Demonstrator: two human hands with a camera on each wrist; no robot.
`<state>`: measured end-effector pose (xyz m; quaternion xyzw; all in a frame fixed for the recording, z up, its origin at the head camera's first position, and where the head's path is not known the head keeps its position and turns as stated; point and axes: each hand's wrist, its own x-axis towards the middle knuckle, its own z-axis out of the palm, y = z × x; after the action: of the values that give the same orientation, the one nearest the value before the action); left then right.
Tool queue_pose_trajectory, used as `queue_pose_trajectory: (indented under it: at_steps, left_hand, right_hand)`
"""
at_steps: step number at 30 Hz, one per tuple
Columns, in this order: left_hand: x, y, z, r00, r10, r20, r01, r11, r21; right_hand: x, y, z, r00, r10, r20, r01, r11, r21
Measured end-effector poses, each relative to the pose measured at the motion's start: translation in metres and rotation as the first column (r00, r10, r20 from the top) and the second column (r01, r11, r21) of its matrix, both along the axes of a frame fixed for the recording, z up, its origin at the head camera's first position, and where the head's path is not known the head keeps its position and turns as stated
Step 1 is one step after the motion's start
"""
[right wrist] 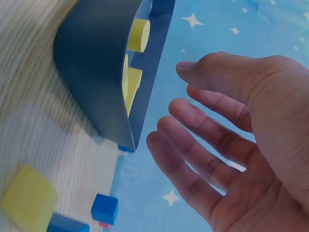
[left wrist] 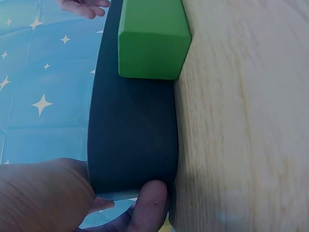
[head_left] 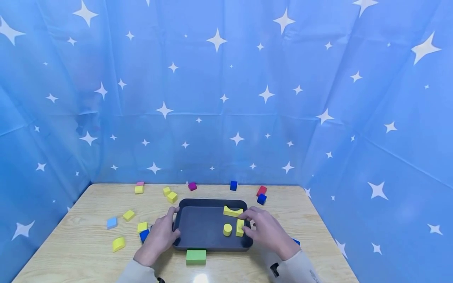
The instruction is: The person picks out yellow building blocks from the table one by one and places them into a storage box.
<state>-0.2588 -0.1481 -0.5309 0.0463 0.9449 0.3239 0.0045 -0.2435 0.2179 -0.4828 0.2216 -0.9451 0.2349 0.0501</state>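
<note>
- The dark tray (head_left: 209, 249) stands at the middle of the wooden table (head_left: 290, 210).
- Done, as the layout suggests: three yellow pieces lie inside, all toward the tray's right end: an arched block (head_left: 231, 212) on the far side, a rectangular block (head_left: 240, 228) nearer, and a cylinder (head_left: 227, 230) left of that.
- Left hand (head_left: 159, 234): thumb and fingers grip the tray's left wall.
- Right hand (head_left: 267, 232): above the right rim, fingers spread and slightly bent, holding nothing; the right wrist view shows them apart from the tray.
- Seemingly partway only: the tray's left part is bare, and more yellow blocks lie outside, including a far-left cube (head_left: 172, 197), a near-left curved block (head_left: 118, 244) and a yellow block on the right (right wrist: 29, 198).
- Also outside: a green block (head_left: 196, 256) just beside the near wall, a far blue cube (head_left: 233, 185), and a red block (head_left: 261, 190) at far right.
</note>
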Motion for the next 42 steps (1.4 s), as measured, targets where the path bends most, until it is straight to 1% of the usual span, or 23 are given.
queue_pose_trajectory:
  at_steps: [5, 10, 15, 20, 22, 25, 29, 31, 37, 39, 42]
  left_hand:
    - [0.001, 0.000, 0.001, 1.000, -0.005, -0.005, 0.005, 1.000, 0.010]
    - [0.001, 0.000, -0.001, 1.000, 0.000, -0.008, 0.000, 1.000, 0.026]
    - [-0.001, 0.001, -0.002, 1.000, 0.000, -0.014, 0.001, 1.000, 0.015]
    - [-0.001, 0.002, -0.005, 1.000, -0.001, 0.008, 0.001, 1.000, 0.008]
    - [-0.001, 0.001, -0.005, 1.000, 0.000, 0.010, 0.000, 1.000, 0.004]
    - [-0.003, 0.000, -0.003, 1.000, 0.004, -0.002, -0.004, 1.000, 0.006]
    - [-0.005, -0.001, -0.001, 1.000, 0.005, -0.004, -0.005, 1.000, 0.008]
    - [-0.004, -0.001, 0.001, 1.000, 0.002, -0.007, -0.002, 1.000, 0.008]
    - [0.000, -0.001, -0.003, 1.000, 0.002, 0.003, -0.002, 1.000, 0.025]
    - [0.001, -0.001, -0.004, 1.000, 0.002, 0.004, -0.002, 1.000, 0.025]
    - [0.002, -0.002, -0.004, 1.000, 0.005, 0.007, -0.005, 1.000, 0.029]
  right_hand:
    - [0.005, 0.011, 0.002, 0.997, -0.070, 0.027, 0.070, 0.998, 0.004]
    - [0.009, 0.024, 0.002, 0.993, -0.110, 0.039, 0.110, 0.994, 0.005]
    - [0.012, 0.036, -0.004, 0.989, -0.145, 0.038, 0.145, 0.989, 0.002]
    - [0.017, 0.044, -0.010, 0.980, -0.185, 0.074, 0.184, 0.983, 0.019]
    - [0.017, 0.046, -0.011, 0.978, -0.196, 0.076, 0.194, 0.980, 0.031]
    - [0.015, 0.048, -0.011, 0.980, -0.190, 0.055, 0.188, 0.981, 0.048]
    - [0.013, 0.051, -0.011, 0.987, -0.159, 0.018, 0.157, 0.985, 0.070]
    - [0.013, 0.053, -0.012, 0.990, -0.143, 0.011, 0.142, 0.987, 0.077]
    - [0.018, 0.060, -0.018, 0.995, -0.094, 0.033, 0.091, 0.992, 0.083]
    - [0.019, 0.060, -0.021, 0.995, -0.091, 0.030, 0.088, 0.992, 0.086]
    - [0.021, 0.060, -0.022, 0.993, -0.119, 0.025, 0.116, 0.988, 0.098]
